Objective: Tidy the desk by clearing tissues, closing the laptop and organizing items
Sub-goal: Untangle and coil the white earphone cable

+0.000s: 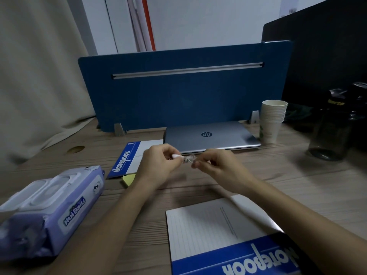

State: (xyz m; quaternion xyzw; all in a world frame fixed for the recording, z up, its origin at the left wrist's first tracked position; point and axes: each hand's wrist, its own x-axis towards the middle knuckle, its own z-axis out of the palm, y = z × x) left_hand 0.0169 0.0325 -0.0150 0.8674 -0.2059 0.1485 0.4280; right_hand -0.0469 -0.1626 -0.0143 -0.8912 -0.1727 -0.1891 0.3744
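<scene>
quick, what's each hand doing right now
Left hand: fingers curled, pinching one end of a small clear object with a white tip.
Right hand: fingers curled, pinching the other end of the same object.

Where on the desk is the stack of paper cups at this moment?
In the head view, the stack of paper cups stands far right on the desk, beside the closed laptop's right edge, with the dark bottle further right.

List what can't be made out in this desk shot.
- Head view: the small clear object pinched between left hand and right hand; fingers cover it, too small to identify.
- Near notebook: cut off by bottom edge.
- Dark bottle: dim, label blurred.
- Wipes pack: left end cropped.
</scene>
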